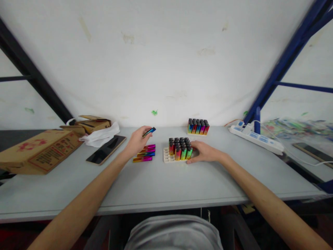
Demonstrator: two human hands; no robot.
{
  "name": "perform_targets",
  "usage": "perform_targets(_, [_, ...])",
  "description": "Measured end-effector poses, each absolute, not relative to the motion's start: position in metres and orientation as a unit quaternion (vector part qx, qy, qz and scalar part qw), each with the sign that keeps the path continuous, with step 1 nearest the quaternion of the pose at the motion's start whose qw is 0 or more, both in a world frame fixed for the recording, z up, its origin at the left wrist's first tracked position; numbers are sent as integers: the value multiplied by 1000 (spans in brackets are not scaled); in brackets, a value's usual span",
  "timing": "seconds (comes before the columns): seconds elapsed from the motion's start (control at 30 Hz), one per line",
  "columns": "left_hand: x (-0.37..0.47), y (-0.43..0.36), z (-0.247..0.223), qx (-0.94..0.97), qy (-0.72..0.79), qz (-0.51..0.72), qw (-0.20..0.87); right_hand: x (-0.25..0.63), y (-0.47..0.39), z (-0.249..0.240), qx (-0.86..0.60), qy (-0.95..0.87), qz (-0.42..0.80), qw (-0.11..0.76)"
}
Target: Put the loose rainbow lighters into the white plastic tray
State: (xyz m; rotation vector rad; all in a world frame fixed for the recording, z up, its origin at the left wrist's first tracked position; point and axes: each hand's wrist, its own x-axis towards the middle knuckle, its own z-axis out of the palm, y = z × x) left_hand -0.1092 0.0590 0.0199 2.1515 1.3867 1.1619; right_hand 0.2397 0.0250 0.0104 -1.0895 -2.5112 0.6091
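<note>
My left hand (pixel 139 139) is closed on a dark blue lighter (pixel 149 132), held tilted above the table. Below it, several shiny pink, blue and yellow lighters (pixel 143 159) lie flat in a loose stack. To their right sits a cream tray (pixel 169 158) with holes, its left front part bare, the rest filled with upright black-topped lighters (pixel 183 152). My right hand (pixel 201 152) rests at the tray's right side, thumb and fingers apart around its edge and the lighters there. Whether it grips the tray firmly is hard to tell.
Another full block of upright lighters (pixel 198 127) stands by the wall. At left are cardboard boxes (pixel 41 151), a white plastic bag (pixel 101 136) and a phone (pixel 106 150). A power strip (pixel 256 139) with cables lies at right, near a blue frame (pixel 275 69).
</note>
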Motion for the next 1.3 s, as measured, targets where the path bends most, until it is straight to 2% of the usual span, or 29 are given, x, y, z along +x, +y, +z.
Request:
perform_targets(0.27, [-71,30,32,573,396,476,536,239,24,11,-377,-885,215,168])
perform_targets(0.43, [-56,17,35,524,374,428,634,240,26,9,-375,-880,228,180])
perform_targets(0.77, [-47,10,31,503,367,393,677,239,25,9,-371,-877,240,187])
perform_targets(1.0, [-46,9,30,510,350,427,660,239,24,10,-365,-879,242,190])
perform_targets(1.1, [-47,8,29,563,333,438,617,239,25,8,-365,-880,233,193])
perform_targets(1.3, [-48,2,34,707,322,458,432,239,28,5,-358,-887,221,192])
